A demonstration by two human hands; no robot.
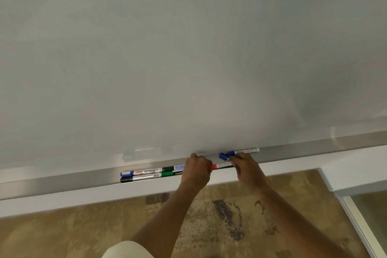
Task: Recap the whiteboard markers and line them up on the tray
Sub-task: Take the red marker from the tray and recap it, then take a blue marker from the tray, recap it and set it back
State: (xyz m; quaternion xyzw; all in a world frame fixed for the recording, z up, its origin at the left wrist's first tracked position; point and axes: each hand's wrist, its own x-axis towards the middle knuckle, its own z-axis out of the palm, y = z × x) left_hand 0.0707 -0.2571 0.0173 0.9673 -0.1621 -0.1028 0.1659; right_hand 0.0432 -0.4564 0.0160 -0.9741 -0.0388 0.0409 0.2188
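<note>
A red marker (219,166) lies level between my hands just above the grey metal tray (62,182). My left hand (196,170) is closed around its red end, and my right hand (246,165) pinches the white barrel. Whether the red cap is fully on is hidden by my left fingers. A blue marker (240,152) rests on the tray behind my right hand, with a loose blue cap (223,156) beside its tip. To the left lie several capped markers: a blue-capped one (142,172), a black-capped one (138,178), a green one (171,173) and a black one (172,168).
The whiteboard (188,48) fills the upper view, directly behind the tray. A white ledge (83,197) runs below the tray. Patterned brown carpet (83,232) lies beneath, and a glass panel with a white frame (356,220) stands at the lower right.
</note>
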